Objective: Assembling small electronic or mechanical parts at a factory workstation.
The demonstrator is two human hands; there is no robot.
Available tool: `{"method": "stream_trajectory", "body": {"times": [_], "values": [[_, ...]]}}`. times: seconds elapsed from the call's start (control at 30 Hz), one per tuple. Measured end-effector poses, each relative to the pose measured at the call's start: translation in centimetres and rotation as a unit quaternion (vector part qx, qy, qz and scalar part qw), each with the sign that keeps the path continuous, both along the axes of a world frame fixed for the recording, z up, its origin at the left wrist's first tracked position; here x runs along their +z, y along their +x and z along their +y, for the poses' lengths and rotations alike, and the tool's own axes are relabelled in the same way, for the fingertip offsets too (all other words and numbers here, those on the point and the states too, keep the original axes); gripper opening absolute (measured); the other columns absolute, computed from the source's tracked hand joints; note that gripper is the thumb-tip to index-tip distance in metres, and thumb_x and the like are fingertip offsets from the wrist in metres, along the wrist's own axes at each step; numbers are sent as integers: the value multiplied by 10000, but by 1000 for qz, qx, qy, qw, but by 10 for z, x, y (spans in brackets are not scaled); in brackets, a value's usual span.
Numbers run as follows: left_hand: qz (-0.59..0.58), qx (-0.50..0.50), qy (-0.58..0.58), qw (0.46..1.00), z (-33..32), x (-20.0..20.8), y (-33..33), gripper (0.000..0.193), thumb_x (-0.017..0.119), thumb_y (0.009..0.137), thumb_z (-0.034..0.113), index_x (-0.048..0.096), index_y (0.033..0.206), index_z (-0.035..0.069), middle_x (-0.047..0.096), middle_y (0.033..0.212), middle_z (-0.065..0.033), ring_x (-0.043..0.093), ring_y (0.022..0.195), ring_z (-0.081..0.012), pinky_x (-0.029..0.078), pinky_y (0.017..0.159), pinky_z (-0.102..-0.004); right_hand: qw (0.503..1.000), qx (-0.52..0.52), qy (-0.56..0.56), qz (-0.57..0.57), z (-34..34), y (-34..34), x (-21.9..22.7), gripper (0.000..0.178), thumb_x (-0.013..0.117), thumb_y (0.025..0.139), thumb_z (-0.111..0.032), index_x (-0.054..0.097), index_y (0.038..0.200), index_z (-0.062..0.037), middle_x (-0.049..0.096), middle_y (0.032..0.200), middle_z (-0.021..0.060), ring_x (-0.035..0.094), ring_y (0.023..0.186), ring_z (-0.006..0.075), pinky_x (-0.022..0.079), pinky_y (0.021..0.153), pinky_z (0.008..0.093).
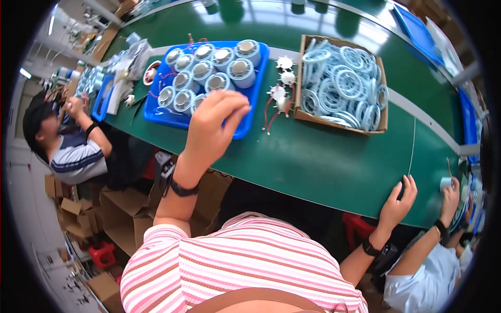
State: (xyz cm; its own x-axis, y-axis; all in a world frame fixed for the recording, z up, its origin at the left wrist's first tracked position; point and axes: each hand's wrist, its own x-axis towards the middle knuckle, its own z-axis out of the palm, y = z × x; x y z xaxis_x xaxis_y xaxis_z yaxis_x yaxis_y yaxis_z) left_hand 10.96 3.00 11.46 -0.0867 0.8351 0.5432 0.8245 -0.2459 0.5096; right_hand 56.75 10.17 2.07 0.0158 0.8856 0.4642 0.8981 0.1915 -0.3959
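My left hand (215, 122) is raised over the near edge of a blue tray (155, 116), thumb and fingertips pinched together. Whatever they may hold is too small or hidden to make out. Several pale-blue cylinders with silvery round tops (241, 73) stand upright in the tray, some with thin red wires. My right hand (397, 204) rests at the near edge of the green table (323, 167), fingers apart and holding nothing. Between tray and box lie several small white disc-shaped parts with pronged rims (284, 63); red wires (269, 121) trail from the nearer ones.
A cardboard box (301, 112) full of pale-blue rings (347, 81) stands right of the white parts. A roll of tape (151, 73) lies left of the tray. One person (78, 141) works at the left; another person's hand (450, 198) holds a small pale-blue part at the right.
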Motion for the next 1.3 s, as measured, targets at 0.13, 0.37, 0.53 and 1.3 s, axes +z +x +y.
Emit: {"method": "stream_trajectory", "body": {"times": [0.13,0.37,0.53,1.3], "values": [[149,90,8,985,30,-9,-34,349,743,839,51,669,1180,59,653,1202,-98,608,1105,-300,465,946,-431,999,-22,16,-23,-6,-1,7,252,593,985,-119,663,1189,11,622,1303,174,581,1222,328,444,1052,412],[248,103,-112,957,62,-26,-40,576,799,770,70,605,1312,80,581,1194,-118,532,1176,-335,414,1007,-445,985,66,-132,87,-3,-83,104,221,659,961,-143,686,1094,31,725,987,143,696,939,290,524,863,334],[199,46,-162,965,63,2,-46,662,855,694,61,604,1307,60,551,1145,-121,524,1138,-337,429,985,-435,947,306,1,102,62,-148,115,151,736,856,-41,708,998,1,675,985,122,649,918,279,510,793,352],[37,-150,-179,972,-2,-38,79,689,876,725,150,549,1312,0,545,1309,-165,569,1122,-357,448,974,-419,916,313,-250,-2,-9,-123,58,374,875,687,-55,617,956,-31,571,1053,136,592,1047,350,501,888,395]]}}
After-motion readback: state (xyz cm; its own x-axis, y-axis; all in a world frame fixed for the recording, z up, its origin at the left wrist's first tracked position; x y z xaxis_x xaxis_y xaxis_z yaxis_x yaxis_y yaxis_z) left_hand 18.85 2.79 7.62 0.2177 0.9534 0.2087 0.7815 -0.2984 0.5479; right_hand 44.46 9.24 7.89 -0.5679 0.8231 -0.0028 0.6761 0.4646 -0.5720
